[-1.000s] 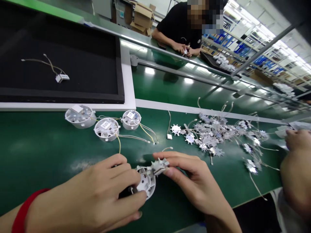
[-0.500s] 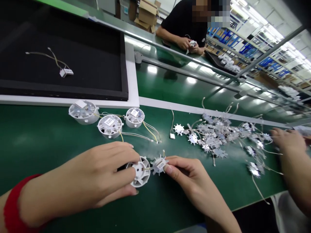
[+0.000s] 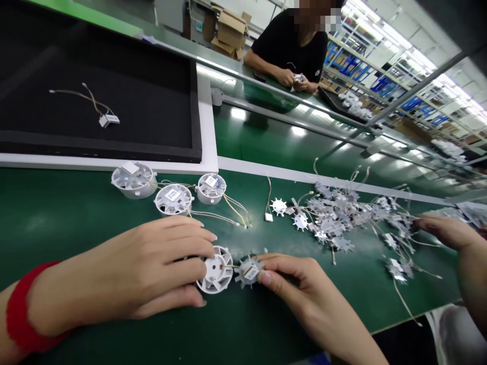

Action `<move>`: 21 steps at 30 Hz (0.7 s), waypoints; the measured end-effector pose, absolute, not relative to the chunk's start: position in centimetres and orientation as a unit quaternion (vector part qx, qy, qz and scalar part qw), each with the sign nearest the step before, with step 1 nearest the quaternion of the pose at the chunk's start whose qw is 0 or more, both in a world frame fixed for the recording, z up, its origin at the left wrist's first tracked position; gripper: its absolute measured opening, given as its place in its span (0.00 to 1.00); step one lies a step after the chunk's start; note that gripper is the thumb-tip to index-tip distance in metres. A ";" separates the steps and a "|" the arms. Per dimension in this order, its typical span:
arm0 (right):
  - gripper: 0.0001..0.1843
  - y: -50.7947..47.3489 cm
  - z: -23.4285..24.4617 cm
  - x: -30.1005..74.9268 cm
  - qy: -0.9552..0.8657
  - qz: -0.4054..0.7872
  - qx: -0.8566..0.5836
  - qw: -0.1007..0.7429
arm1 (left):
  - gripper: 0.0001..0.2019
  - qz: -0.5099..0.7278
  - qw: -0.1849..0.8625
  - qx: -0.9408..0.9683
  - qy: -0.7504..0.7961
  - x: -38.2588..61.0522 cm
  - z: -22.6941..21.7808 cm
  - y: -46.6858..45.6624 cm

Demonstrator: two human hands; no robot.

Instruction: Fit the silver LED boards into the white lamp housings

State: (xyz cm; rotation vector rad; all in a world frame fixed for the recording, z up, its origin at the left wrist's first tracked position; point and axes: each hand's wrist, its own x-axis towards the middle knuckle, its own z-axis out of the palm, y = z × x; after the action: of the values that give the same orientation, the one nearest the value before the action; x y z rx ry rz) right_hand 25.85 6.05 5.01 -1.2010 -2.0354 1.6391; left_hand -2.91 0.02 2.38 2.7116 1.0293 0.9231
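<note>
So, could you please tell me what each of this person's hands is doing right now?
Left hand: closed on the white vented housing.
Right hand: pinching the star-shaped circuit board.

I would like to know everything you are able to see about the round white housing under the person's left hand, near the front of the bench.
The round housing looks like moulded white plastic, with a ring-shaped rim, angled fan-like vanes and a flat central hub. It lies flat on the green bench top. The fingers of the left hand rest against its left side. A thin wire runs from the hub to the star-shaped metal plate just to its right.
</note>
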 end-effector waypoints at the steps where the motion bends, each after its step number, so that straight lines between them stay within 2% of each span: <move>1: 0.14 6.0 5.4 26.2 -0.699 0.561 -0.422 0.136 | 0.16 0.304 0.051 0.890 0.335 -2.9 2.4 0.0; 4: 0.16 5.7 6.7 26.8 -0.695 0.532 -0.443 0.196 | 0.14 0.326 0.030 0.878 0.349 -2.9 2.4 -0.1; 6: 0.15 5.2 7.7 26.5 -0.705 0.496 -0.445 0.242 | 0.12 0.349 0.018 0.863 0.364 -2.8 2.5 -0.3; 8: 0.12 4.9 8.5 25.6 -0.728 0.466 -0.434 0.255 | 0.15 0.358 0.005 0.857 0.370 -2.8 2.5 -0.5; 12: 0.13 4.9 8.4 22.9 -0.766 0.467 -0.397 0.194 | 0.22 0.333 -0.025 0.864 0.378 -2.8 2.6 -0.7; 17: 0.14 5.2 6.7 21.9 -0.771 0.482 -0.399 0.117 | 0.15 0.315 0.008 0.864 0.392 -2.7 2.2 -0.7; 21: 0.12 5.1 5.8 22.1 -0.745 0.504 -0.422 0.111 | 0.14 0.313 0.019 0.861 0.401 -2.6 1.9 -0.7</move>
State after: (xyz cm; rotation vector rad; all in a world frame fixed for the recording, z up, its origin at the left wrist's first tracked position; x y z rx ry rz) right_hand 22.14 5.06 5.83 -1.2384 -2.1900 1.4819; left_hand -2.55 -0.72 1.89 2.6719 1.2449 0.9710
